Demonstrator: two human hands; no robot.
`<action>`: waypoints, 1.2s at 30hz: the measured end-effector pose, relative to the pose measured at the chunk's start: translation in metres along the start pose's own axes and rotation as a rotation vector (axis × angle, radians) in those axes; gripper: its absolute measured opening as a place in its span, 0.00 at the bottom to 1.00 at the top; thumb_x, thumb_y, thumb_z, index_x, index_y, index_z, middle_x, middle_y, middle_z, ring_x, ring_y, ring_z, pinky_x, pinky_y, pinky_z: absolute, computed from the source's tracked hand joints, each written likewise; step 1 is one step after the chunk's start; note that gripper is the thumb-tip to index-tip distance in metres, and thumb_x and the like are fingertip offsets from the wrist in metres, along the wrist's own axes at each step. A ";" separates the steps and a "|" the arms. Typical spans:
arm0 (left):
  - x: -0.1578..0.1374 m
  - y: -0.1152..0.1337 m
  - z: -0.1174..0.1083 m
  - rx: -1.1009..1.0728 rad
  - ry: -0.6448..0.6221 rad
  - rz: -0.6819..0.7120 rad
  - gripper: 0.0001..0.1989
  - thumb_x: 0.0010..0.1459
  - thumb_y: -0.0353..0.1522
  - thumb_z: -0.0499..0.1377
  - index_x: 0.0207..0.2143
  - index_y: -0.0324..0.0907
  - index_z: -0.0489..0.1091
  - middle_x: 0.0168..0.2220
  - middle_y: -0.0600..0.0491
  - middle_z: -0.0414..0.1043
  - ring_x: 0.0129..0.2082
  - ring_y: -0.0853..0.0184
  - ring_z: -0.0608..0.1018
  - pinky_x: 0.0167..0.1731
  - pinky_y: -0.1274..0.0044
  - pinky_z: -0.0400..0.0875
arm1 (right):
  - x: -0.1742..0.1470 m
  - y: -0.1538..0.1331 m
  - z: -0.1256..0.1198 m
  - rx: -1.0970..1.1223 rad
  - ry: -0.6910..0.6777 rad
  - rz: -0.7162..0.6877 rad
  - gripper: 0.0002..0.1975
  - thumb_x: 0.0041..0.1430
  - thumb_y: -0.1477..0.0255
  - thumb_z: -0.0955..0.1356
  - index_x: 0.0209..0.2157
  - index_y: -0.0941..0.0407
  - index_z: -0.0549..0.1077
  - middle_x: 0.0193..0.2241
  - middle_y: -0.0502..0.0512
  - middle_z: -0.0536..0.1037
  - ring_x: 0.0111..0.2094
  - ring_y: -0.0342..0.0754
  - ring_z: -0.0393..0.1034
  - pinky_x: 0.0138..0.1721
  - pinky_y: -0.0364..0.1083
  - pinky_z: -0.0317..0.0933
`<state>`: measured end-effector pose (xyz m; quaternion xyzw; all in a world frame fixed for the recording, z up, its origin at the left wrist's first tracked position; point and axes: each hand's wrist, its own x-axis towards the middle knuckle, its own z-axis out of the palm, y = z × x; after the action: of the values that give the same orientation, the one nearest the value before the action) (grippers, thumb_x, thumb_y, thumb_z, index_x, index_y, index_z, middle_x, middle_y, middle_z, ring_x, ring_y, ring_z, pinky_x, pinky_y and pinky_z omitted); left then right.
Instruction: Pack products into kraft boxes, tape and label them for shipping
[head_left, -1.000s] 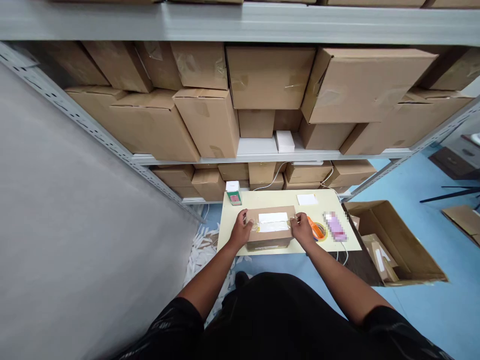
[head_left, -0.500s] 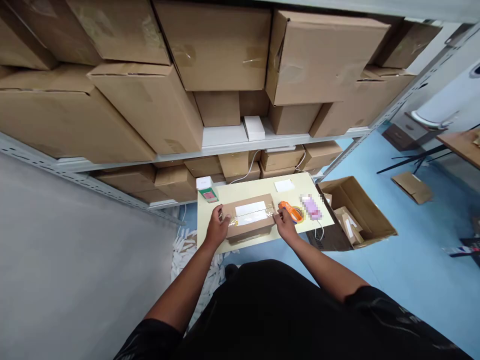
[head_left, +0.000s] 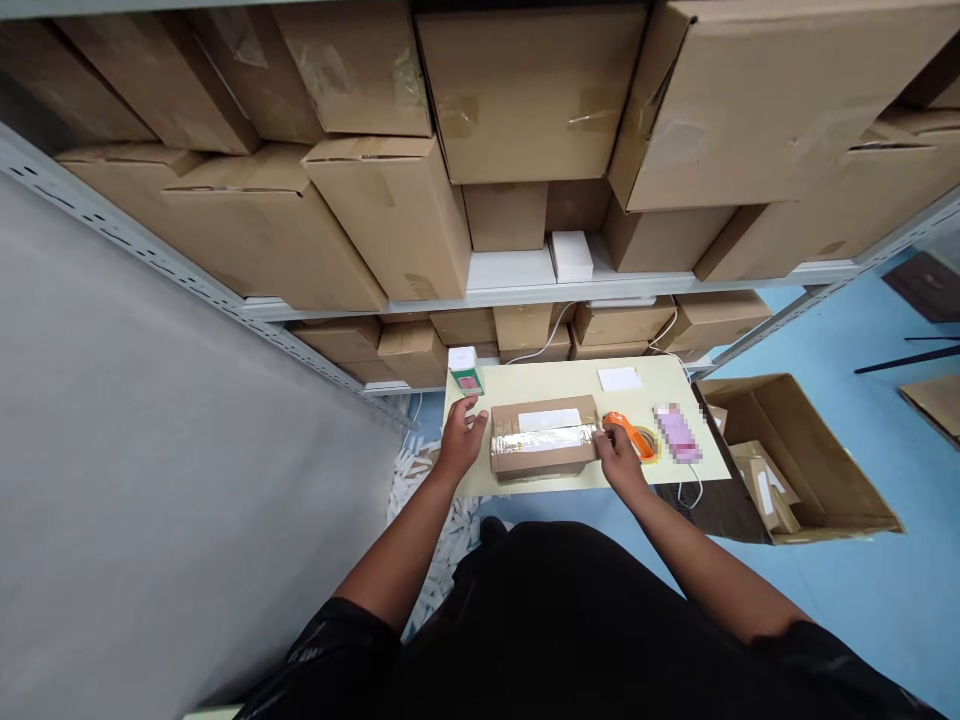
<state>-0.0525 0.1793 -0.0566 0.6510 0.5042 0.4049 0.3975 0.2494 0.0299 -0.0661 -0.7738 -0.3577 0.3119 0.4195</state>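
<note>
A closed cardboard box (head_left: pixel 529 462) with clear tape and a white label (head_left: pixel 550 420) on its top lies on the pale table (head_left: pixel 480 487). My left hand (head_left: pixel 461 440) is just left of the box, apart from it, its thumb and fingers spread with nothing in them. At the box's right end, my right hand (head_left: pixel 621 458) has its fingers closed on the edge near the tape's end. An orange tape dispenser (head_left: pixel 628 432) lies just beyond my right hand.
A green-and-white small box (head_left: pixel 466 370), a white card (head_left: pixel 619 379) and a blurred pink item (head_left: pixel 677 433) are on the table. Right of it stands an open carton (head_left: pixel 832 470) holding parcels. Shelves (head_left: pixel 510 268) of boxes rise behind; paper strips (head_left: pixel 442 540) litter the floor at left.
My left hand has let go of the box's left end and moved off to its left, fingers spreading. My right hand stays at the right end. The view has turned left.
</note>
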 end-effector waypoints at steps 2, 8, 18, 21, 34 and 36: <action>0.002 0.001 -0.005 0.019 0.013 0.000 0.16 0.65 0.41 0.60 0.51 0.44 0.71 0.54 0.43 0.72 0.56 0.56 0.77 0.53 0.63 0.76 | 0.000 -0.002 -0.001 0.009 0.012 0.006 0.25 0.63 0.48 0.65 0.49 0.55 0.70 0.45 0.60 0.78 0.45 0.57 0.72 0.49 0.55 0.65; -0.002 0.005 -0.005 0.036 0.012 0.014 0.14 0.64 0.41 0.60 0.48 0.43 0.73 0.51 0.45 0.74 0.52 0.58 0.78 0.50 0.65 0.78 | 0.002 0.019 -0.017 -0.075 0.055 -0.029 0.21 0.67 0.51 0.61 0.46 0.54 0.71 0.41 0.59 0.78 0.43 0.57 0.72 0.48 0.55 0.65; -0.020 0.031 -0.014 0.097 0.050 0.025 0.12 0.64 0.40 0.59 0.46 0.45 0.74 0.51 0.46 0.74 0.52 0.58 0.78 0.51 0.65 0.78 | 0.037 0.102 -0.034 -0.911 -0.085 -0.011 0.20 0.64 0.61 0.67 0.53 0.57 0.72 0.54 0.72 0.75 0.60 0.67 0.63 0.54 0.61 0.58; -0.029 0.039 -0.018 0.129 0.070 0.023 0.12 0.64 0.41 0.59 0.46 0.46 0.74 0.51 0.47 0.74 0.53 0.58 0.77 0.52 0.64 0.77 | 0.049 0.106 -0.029 -0.923 -0.055 0.051 0.20 0.64 0.64 0.67 0.55 0.58 0.71 0.53 0.73 0.74 0.59 0.66 0.65 0.52 0.59 0.59; -0.015 0.085 -0.012 0.131 -0.011 0.151 0.11 0.66 0.39 0.59 0.47 0.46 0.74 0.47 0.49 0.77 0.45 0.61 0.79 0.49 0.67 0.76 | 0.056 0.067 -0.086 0.242 0.144 0.275 0.18 0.49 0.54 0.69 0.34 0.54 0.76 0.29 0.54 0.79 0.36 0.58 0.74 0.39 0.53 0.68; -0.011 0.098 -0.004 0.097 -0.067 0.151 0.11 0.65 0.39 0.59 0.46 0.45 0.74 0.45 0.50 0.78 0.42 0.61 0.80 0.48 0.68 0.76 | 0.044 0.048 -0.096 0.465 0.133 0.223 0.21 0.52 0.51 0.68 0.38 0.53 0.76 0.34 0.54 0.81 0.37 0.57 0.76 0.39 0.53 0.70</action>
<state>-0.0250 0.1516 0.0335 0.7189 0.4589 0.3868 0.3507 0.3626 0.0056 -0.0726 -0.7102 -0.1605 0.3783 0.5716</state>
